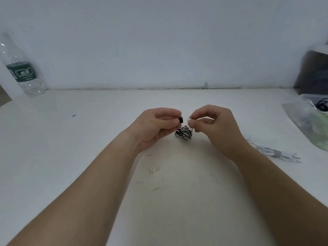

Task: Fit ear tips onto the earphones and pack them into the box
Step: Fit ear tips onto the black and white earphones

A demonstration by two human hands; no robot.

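Two hands: both were over the middle of the white table [88, 139], fingertips close together but just apart.
Left hand [156, 125]: fingers curled in, thumb and forefinger pinching a black earbud [180, 119], its bare end pointing across to the other hand.
Right hand [216, 126]: a tight pinch on a small white ear tip [189, 120], held level with the earbud and just beside it, not yet on.
Striped cable [183, 133]: a black-and-white coiled bundle, sitting right below the gap between the hands; whether it rested on the table or hung, I couldn't tell.
Spare ear tips [154, 168]: two little white ones, side by side on the table at 7 o'clock from the hands, near the left forearm.
White earphones [276, 153]: bundled and banded, lying at 4 o'clock, beyond the right wrist.
Box [308, 110]: clear plastic, out at 3 o'clock by the frame edge, with cables and greenish bits inside.
Water bottle [21, 68]: clear with a green label, standing at 10 o'clock against the wall.
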